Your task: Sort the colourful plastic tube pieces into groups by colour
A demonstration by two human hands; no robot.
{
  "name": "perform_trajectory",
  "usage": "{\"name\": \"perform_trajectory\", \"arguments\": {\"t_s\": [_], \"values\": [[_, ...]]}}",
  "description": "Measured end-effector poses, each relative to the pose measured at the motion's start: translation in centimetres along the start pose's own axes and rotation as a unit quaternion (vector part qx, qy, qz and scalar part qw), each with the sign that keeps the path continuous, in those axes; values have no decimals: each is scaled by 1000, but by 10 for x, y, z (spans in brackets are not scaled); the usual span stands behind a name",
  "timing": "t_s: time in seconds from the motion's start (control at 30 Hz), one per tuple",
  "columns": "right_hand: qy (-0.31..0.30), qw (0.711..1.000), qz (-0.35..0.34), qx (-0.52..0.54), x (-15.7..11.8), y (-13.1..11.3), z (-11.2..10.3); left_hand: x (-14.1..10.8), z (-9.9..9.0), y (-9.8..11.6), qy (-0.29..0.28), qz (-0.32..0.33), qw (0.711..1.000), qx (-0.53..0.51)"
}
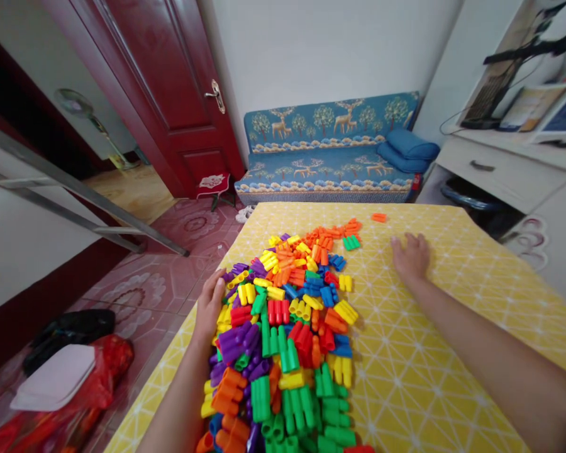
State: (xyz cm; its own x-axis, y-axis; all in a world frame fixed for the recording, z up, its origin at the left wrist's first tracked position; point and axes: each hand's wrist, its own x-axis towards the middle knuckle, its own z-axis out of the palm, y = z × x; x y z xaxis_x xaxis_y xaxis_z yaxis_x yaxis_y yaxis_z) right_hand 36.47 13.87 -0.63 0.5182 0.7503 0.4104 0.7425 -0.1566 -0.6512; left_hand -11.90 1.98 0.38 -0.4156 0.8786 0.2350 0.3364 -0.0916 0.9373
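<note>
A long heap of plastic bullet-shaped building blocks (278, 312) in red, orange, yellow, green, blue and purple runs down the table. My left hand (210, 302) lies along the heap's left edge, beside purple and yellow blocks, its fingers stretched forward and holding nothing I can see. Right of the heap, my right hand (411, 258) is over the bare cloth, slightly blurred, with fingers apart and nothing in them. The nearest piece to it is a lone orange block (378, 218) farther back. A green block (351, 242) lies at the heap's far right edge.
A yellow patterned cloth (405, 352) covers the table. Behind stand a blue sofa (321, 165) and a red door (170, 82). A metal ladder (80, 189) leans at left, above bags (113, 365) on the floor. A white cabinet (504, 170) is at right.
</note>
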Motion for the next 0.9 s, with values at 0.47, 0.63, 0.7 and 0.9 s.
{"name": "perform_trajectory", "arguments": {"t_s": [0.47,0.63,0.7,0.9], "values": [[-244,948,-85,185,81,-40,84,-4,5,14,-72,-10,996,42],[-354,883,-139,276,51,-69,99,-5,5,12,-72,-1,996,48],[-389,858,-151,301,33,-83,97,-5,5,13,-70,3,996,51],[-433,804,-196,356,-48,-111,59,-4,6,16,-69,5,997,41]]}}
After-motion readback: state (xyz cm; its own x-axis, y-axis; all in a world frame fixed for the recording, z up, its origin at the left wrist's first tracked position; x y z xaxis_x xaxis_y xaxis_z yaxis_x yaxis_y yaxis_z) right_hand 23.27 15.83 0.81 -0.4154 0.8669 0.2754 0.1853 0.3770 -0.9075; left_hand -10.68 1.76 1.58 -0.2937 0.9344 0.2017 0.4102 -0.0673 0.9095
